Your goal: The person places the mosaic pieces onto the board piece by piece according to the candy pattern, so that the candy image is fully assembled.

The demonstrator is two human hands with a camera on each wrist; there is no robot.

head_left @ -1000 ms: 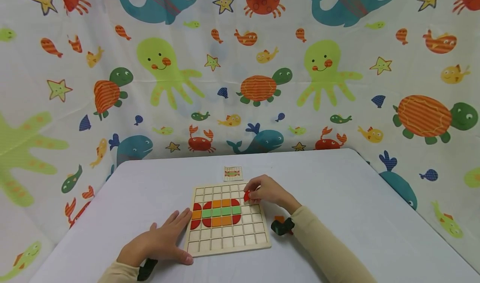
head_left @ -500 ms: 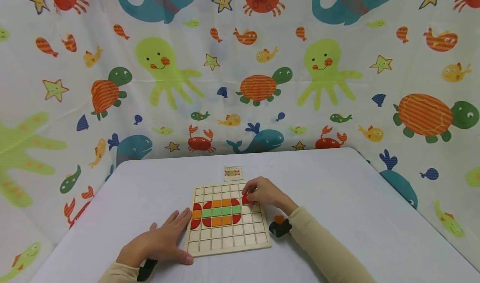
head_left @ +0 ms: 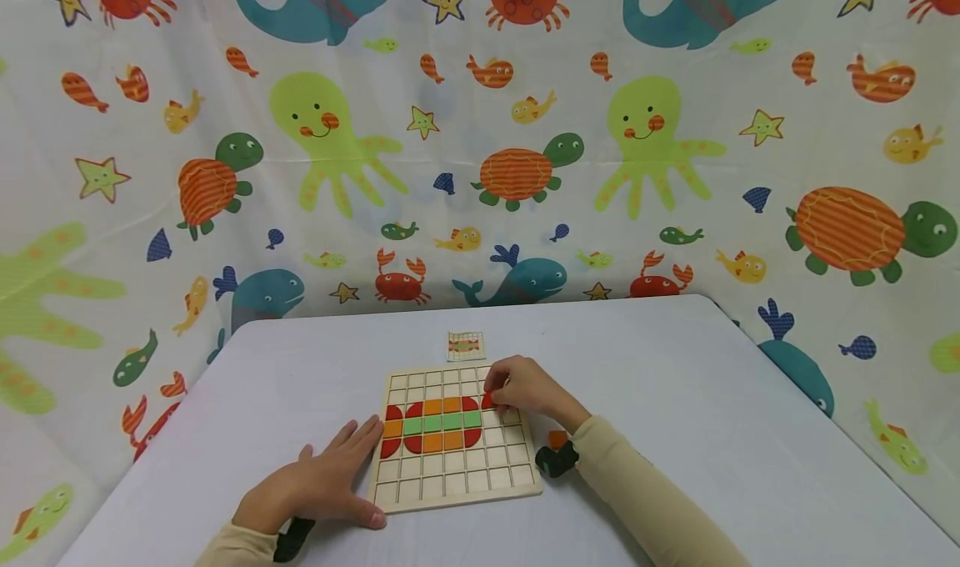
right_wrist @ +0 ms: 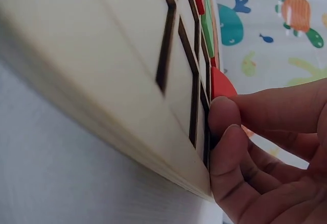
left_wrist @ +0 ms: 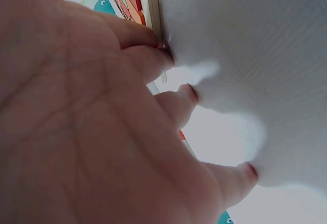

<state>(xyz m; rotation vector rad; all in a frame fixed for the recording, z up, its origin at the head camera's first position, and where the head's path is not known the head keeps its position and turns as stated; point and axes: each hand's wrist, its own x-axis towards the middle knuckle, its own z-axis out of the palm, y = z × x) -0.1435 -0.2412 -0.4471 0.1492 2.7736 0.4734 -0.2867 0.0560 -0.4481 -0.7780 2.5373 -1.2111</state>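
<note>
A wooden grid board (head_left: 459,491) lies flat on the white table. Red rounded-corner tiles, orange tiles (head_left: 432,443) and green tiles (head_left: 452,423) fill part of its left and middle cells. Spread out beside the board, my left hand (head_left: 321,482) touches its left edge with the fingers and has the thumb near the front corner. At the upper right cells, my right hand (head_left: 531,388) pinches a red rounded-corner tile (right_wrist: 222,83) between thumb and finger. The right wrist view shows this tile tilted up from the grid, its lower part hidden by the fingertips.
Behind the board lies a small printed card (head_left: 466,347) with a coloured grid pattern. A loose orange tile (head_left: 558,439) sits right of the board, partly behind the dark wrist device (head_left: 557,459). A sea-animal curtain (head_left: 435,158) hangs behind the table.
My right hand has shifted slightly left with the red tile, closer to the row of placed tiles. My left hand stays put at the board's edge.
</note>
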